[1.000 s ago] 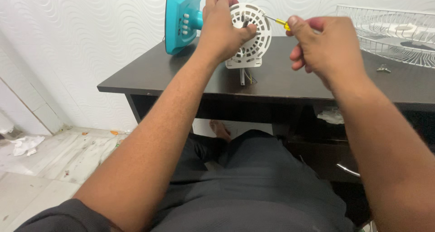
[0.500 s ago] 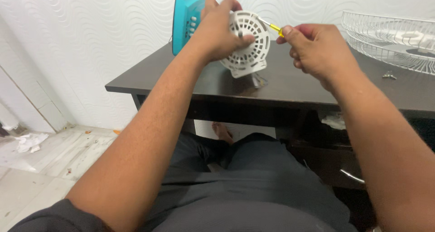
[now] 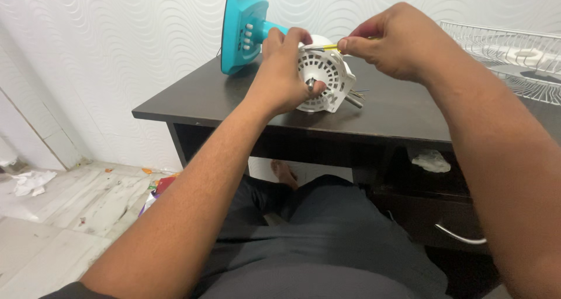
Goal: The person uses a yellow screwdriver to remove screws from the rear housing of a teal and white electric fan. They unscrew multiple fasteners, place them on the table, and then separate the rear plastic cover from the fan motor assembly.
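Near the desk's front edge, the left hand grips the white vented motor housing while the right hand pinches a yellow screwdriver against its top, apparently working a screw there; the tip must sit squarely.

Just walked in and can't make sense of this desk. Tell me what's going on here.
A seated person is working on a white vented motor housing that rests on the dark desk. The left hand steadies it from the front, with a thumb near the shaft. The right hand pinches a small yellow-handled screwdriver against the housing's top edge. A teal fan base stands behind, and a white wire grille lies at the right.
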